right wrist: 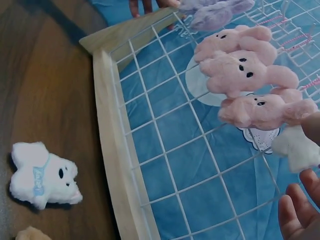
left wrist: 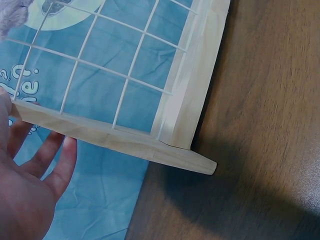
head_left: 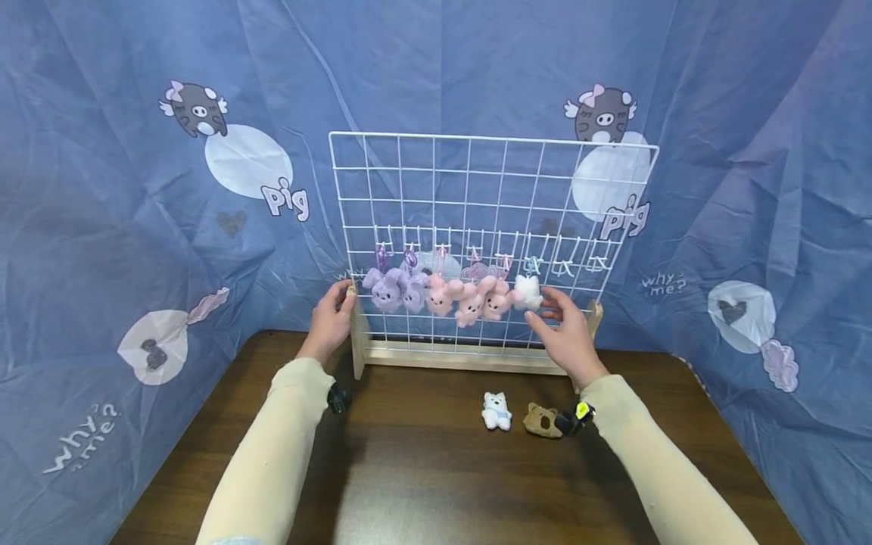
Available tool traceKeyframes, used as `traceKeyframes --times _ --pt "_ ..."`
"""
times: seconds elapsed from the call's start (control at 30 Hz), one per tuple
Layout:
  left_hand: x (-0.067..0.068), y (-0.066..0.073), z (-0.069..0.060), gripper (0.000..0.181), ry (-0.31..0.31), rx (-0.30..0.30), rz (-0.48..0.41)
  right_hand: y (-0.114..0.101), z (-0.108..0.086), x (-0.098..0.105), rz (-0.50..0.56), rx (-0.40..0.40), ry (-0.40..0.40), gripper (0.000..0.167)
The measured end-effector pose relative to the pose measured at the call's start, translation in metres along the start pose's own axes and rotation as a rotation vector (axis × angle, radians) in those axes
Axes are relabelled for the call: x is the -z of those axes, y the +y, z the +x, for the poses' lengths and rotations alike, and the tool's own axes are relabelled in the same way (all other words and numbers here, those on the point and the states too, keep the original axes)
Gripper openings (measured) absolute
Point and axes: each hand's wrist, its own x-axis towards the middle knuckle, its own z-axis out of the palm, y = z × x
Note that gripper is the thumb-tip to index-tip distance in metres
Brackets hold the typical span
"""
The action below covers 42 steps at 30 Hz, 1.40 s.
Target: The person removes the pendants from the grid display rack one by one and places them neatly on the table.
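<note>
The two hands are well apart: the left hand [head_left: 331, 318] grips the left wooden post [head_left: 358, 342] of the wire grid [head_left: 470, 138], while the right hand [head_left: 568, 334] has its thumb and fingers parted around the white plush [head_left: 527, 293], and whether they touch it I cannot tell. This plush hangs just to the right of the pink toys [head_left: 440, 297], and the purple toys [head_left: 386, 291] hang further left. Nearer, a second white toy [head_left: 496, 412] and a brown toy [head_left: 540, 421] lie on the table [head_left: 409, 484].
</note>
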Motion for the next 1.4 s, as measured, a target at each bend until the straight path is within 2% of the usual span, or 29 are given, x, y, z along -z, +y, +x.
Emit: traceKeyframes --times 0.2,0.43,0.7,1.13,1.4 --pt "-0.001 -0.002 0.000 0.041 -0.006 0.011 0.003 -0.002 0.001 -0.002 0.020 -0.006 0.025 0.055" --pt "0.000 -0.003 0.001 0.042 -0.005 0.008 0.003 -0.005 0.003 -0.002 0.100 -0.038 0.009 0.048" --pt "-0.001 -0.001 0.000 0.042 -0.012 0.013 0.009 -0.006 0.007 -0.005 0.101 -0.002 0.022 0.037" --pt "-0.001 -0.001 0.001 0.041 -0.009 0.004 -0.003 -0.010 0.011 -0.007 0.304 -0.010 -0.040 0.025" --pt "0.000 -0.001 0.000 0.042 -0.013 0.009 0.001 -0.011 0.010 -0.011 0.432 -0.048 -0.034 0.013"
